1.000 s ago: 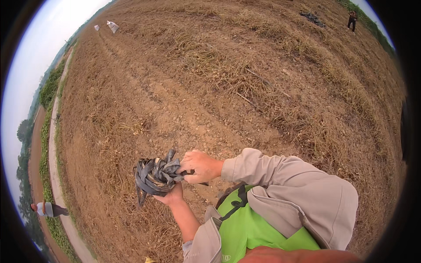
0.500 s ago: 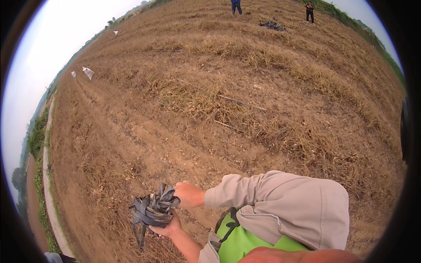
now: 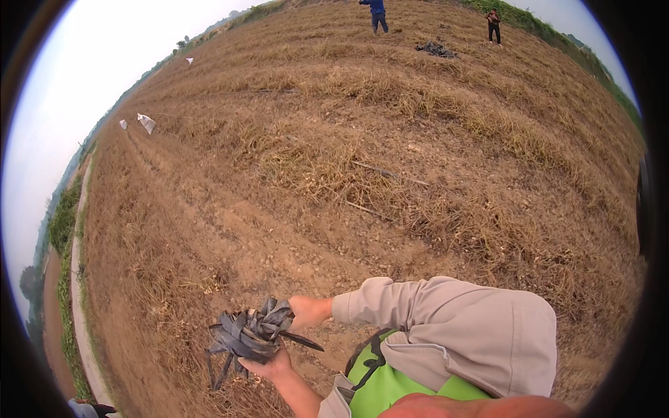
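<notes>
A tangled bundle of flat black drip tape (image 3: 247, 336) is held at the lower left, low over the dry field. My left hand (image 3: 270, 365) cups it from below, fingers closed around its underside. My right hand (image 3: 310, 311) is closed at the bundle's right upper side; its fingertips are largely hidden by the strips. One dark strip end sticks out to the right beneath my right hand, and other loose ends hang down at the left. Beige sleeves cover my arms, beside a green garment on my body.
Dry brown soil with rows of withered plants (image 3: 334, 167) surrounds me. White sacks (image 3: 146, 123) stand far left. Another dark heap (image 3: 436, 49) lies far off, near a person in blue (image 3: 377, 15) and a person in black trousers (image 3: 494, 28). A pale path (image 3: 78, 306) borders the left.
A dark strip end now pokes out at the bundle's right, below my right hand. My right hand has shifted slightly right and down, partly behind the bundle. The view has tilted a little upward.
</notes>
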Available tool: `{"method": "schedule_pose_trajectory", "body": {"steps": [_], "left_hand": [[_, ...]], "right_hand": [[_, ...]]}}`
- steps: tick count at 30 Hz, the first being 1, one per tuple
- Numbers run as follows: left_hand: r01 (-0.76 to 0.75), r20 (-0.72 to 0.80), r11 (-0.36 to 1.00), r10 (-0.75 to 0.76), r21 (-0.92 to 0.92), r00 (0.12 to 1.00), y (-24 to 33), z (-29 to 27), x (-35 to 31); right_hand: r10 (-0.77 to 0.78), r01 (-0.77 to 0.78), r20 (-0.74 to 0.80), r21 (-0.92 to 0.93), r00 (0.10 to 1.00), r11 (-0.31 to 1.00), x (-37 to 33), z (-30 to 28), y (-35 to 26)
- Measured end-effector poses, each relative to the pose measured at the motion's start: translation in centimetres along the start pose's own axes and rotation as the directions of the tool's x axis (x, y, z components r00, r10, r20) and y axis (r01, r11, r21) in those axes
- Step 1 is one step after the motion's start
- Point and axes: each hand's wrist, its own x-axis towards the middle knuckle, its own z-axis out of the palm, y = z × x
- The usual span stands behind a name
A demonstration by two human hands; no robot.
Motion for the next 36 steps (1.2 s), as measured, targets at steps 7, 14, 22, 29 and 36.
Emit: {"method": "schedule_pose_trajectory", "body": {"steps": [7, 14, 22, 29, 36], "left_hand": [[0.069, -0.097, 0.997, -0.071, -0.021, 0.993, 0.2, 0.6, -0.4], [0.036, -0.133, 0.999, -0.04, -0.032, 0.99, 0.3, -0.5, 0.3], [0.04, 0.208, 0.996, -0.022, -0.082, 0.978, -0.5, -1.0, 0.3], [0.101, 0.247, 0.98, -0.056, -0.174, 0.967, -1.2, -2.3, 0.6], [0.017, 0.109, 0.942, 0.021, -0.334, 0.994, 0.1, -4.1, 1.3]], "right_hand": [[-0.237, 0.135, -0.123, -0.544, 0.964, 0.829, -1.0, 0.6, -0.4], [-0.056, 0.008, -0.102, -0.42, 0.993, 0.908, 0.1, 0.7, 0.3], [-0.221, 0.17, -0.159, -0.282, 0.962, 0.944, 0.3, 2.2, 2.1], [-0.156, 0.104, -0.263, -0.202, 0.952, 0.974, 0.3, 1.3, 1.3], [-0.257, 0.244, 0.055, -0.547, 0.965, 0.801, 0.3, 1.2, -1.5]]}}
